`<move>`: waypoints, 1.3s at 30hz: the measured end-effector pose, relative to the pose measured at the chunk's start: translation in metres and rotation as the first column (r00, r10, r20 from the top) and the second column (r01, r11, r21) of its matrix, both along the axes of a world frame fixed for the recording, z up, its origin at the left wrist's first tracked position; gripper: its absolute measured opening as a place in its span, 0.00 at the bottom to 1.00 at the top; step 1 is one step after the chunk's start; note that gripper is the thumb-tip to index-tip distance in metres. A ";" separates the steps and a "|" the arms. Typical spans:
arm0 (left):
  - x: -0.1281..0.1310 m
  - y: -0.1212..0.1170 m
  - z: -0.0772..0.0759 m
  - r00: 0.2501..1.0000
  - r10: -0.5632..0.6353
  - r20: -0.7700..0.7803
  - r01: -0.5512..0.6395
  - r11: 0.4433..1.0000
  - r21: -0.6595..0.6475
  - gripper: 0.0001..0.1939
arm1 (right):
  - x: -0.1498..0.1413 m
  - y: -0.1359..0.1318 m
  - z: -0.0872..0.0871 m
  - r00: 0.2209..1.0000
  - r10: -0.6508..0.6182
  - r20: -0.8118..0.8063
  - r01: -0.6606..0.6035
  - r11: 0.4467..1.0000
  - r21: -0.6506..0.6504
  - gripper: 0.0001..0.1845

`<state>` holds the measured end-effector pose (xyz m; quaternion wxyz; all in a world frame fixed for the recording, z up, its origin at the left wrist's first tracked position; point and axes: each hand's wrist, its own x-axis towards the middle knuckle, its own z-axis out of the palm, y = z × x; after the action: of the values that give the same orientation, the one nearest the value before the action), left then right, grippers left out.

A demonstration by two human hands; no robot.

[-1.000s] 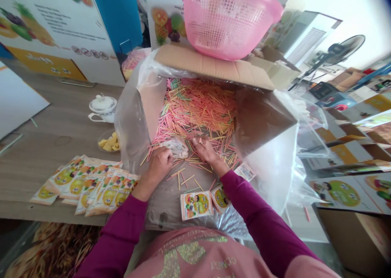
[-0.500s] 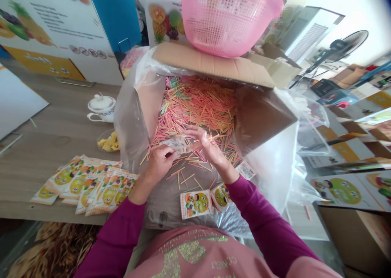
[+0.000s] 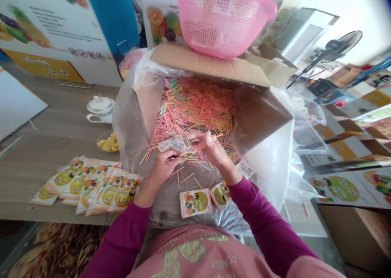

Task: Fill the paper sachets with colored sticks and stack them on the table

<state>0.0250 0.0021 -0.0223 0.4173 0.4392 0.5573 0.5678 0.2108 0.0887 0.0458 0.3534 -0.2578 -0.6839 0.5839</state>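
My left hand (image 3: pixel 165 167) pinches the edge of a small printed plastic packet (image 3: pixel 171 143) over the front of an open carton (image 3: pixel 210 65). Close on its right, my right hand (image 3: pixel 215 151) holds a few thin orange-pink sticks (image 3: pixel 200 147), their ends near the packet. Whether any stick is inside the packet I cannot tell. Behind both hands, a heap of pink, yellow and green sticks (image 3: pixel 198 103) fills the carton. Loose sticks (image 3: pixel 187 179) lie on its plastic liner just in front. Nearer my body are two small printed boxes or packs (image 3: pixel 195 203).
Filled printed packets (image 3: pixel 106 188) lie overlapped on the table at left. Beyond them stand a dish of yellow pieces (image 3: pixel 108 143) and a lidded white cup (image 3: pixel 100 108). A pink basket (image 3: pixel 224 25) sits behind the carton flap. Clear plastic liner (image 3: pixel 262 160) drapes over the right side.
My right fingers, stretched out before, are now curled round the sticks. My left hand has shifted slightly right with the packet, bringing both hands closer together.
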 end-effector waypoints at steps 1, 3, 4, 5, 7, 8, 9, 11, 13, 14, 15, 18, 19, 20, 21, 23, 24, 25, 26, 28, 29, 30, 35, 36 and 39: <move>0.000 0.000 0.001 1.000 0.007 -0.012 -0.006 1.000 0.006 0.12 | 0.002 -0.001 0.004 1.000 0.000 0.001 0.000 1.000 0.031 0.43; 0.002 -0.001 0.002 1.000 0.017 -0.027 -0.016 1.000 0.015 0.12 | 0.004 -0.005 0.012 1.000 0.003 0.014 -0.004 0.997 0.083 0.42; 0.002 -0.001 0.003 0.999 0.018 -0.026 -0.018 1.000 0.016 0.12 | 0.004 -0.006 0.015 1.000 0.008 0.030 -0.011 0.994 0.107 0.41; 0.003 -0.002 0.003 1.000 0.016 -0.022 -0.015 1.000 0.017 0.12 | 0.004 -0.007 0.018 0.999 0.015 0.052 -0.022 0.991 0.134 0.41; 0.005 -0.003 0.004 1.000 0.006 -0.001 -0.006 1.000 0.024 0.13 | 0.001 -0.009 0.022 0.993 0.043 0.106 -0.061 0.983 0.174 0.40; 0.006 -0.003 0.004 1.000 -0.002 0.017 0.001 1.000 0.029 0.14 | -0.001 -0.009 0.023 0.989 0.067 0.128 -0.090 0.979 0.181 0.39; 0.008 -0.004 0.004 0.999 -0.009 0.040 0.008 0.999 0.037 0.14 | -0.004 -0.009 0.023 0.985 0.100 0.138 -0.124 0.975 0.183 0.38; 0.011 -0.004 0.004 0.995 -0.019 0.097 0.014 0.999 0.051 0.15 | -0.009 -0.009 0.022 0.979 0.163 0.124 -0.182 0.970 0.163 0.36; 0.015 -0.004 0.003 0.987 -0.024 0.160 0.017 0.999 0.046 0.16 | -0.012 -0.008 0.019 0.982 0.175 0.077 -0.184 0.976 0.121 0.35; 0.017 -0.004 0.003 0.980 -0.026 0.195 0.020 0.999 0.033 0.17 | -0.012 -0.007 0.017 0.987 0.155 0.044 -0.158 0.983 0.089 0.35; 0.018 -0.004 0.002 0.972 -0.028 0.234 0.026 1.000 0.014 0.18 | -0.011 -0.007 0.015 0.993 0.118 0.007 -0.119 0.991 0.054 0.36; 0.019 -0.006 0.002 0.931 -0.028 0.364 0.048 0.998 -0.047 0.22 | -0.004 -0.008 0.010 0.997 -0.009 -0.071 0.009 1.000 0.007 0.39; 0.020 -0.006 0.003 0.914 -0.023 0.404 0.052 0.997 -0.061 0.24 | -0.002 -0.009 0.008 0.997 -0.039 -0.069 0.041 0.999 0.025 0.39; 0.020 -0.008 0.003 0.899 -0.017 0.438 0.053 0.996 -0.071 0.24 | 0.001 -0.011 0.006 0.997 -0.060 -0.051 0.063 0.996 0.059 0.38; 0.020 -0.009 0.004 0.887 -0.011 0.461 0.053 0.996 -0.077 0.25 | 0.003 -0.014 0.004 0.998 -0.063 -0.017 0.065 0.992 0.108 0.35; 0.021 -0.014 0.005 0.885 -0.005 0.465 0.045 0.996 -0.074 0.25 | 0.006 -0.021 -0.001 0.995 -0.035 0.089 0.012 0.971 0.240 0.31; 0.022 -0.017 0.005 0.895 -0.003 0.446 0.037 0.997 -0.067 0.24 | 0.007 -0.025 -0.005 0.989 -0.011 0.144 -0.034 0.951 0.306 0.30; 0.023 -0.022 0.005 0.909 -0.005 0.417 0.032 0.998 -0.060 0.24 | 0.008 -0.029 -0.008 0.982 0.011 0.190 -0.081 0.929 0.360 0.28; 0.024 -0.027 0.005 0.924 -0.008 0.382 0.032 0.998 -0.054 0.23 | 0.008 -0.032 -0.011 0.974 0.037 0.223 -0.125 0.909 0.397 0.27; 0.025 -0.041 0.005 0.949 -0.013 0.314 0.033 0.998 -0.057 0.22 | 0.007 -0.039 -0.017 0.963 0.107 0.247 -0.206 0.884 0.419 0.26; 0.024 -0.048 0.005 0.960 -0.008 0.280 0.027 0.998 -0.064 0.22 | 0.006 -0.042 -0.019 0.957 0.149 0.249 -0.245 0.876 0.416 0.26; 0.023 -0.057 0.006 0.971 0.008 0.240 0.008 0.998 -0.068 0.22 | 0.004 -0.045 -0.021 0.950 0.184 0.252 -0.277 0.868 0.412 0.26; 0.006 -0.097 0.018 0.970 0.174 -0.169 -0.175 0.985 0.010 0.19 | -0.013 -0.060 -0.030 0.949 0.159 0.273 -0.264 0.873 0.411 0.19; 0.002 -0.103 0.020 0.948 0.193 -0.253 -0.188 0.981 0.046 0.17 | -0.019 -0.063 -0.033 0.952 0.149 0.266 -0.251 0.878 0.407 0.15; -0.008 -0.119 0.023 0.888 0.183 -0.422 -0.145 0.982 0.120 0.11 | -0.038 -0.074 -0.043 0.959 0.163 0.231 -0.250 0.871 0.422 0.13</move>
<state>0.0166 -0.1170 0.0012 0.2152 0.5225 0.6463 0.5128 0.1731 0.0144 0.0023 0.2722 -0.1487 -0.8536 0.4185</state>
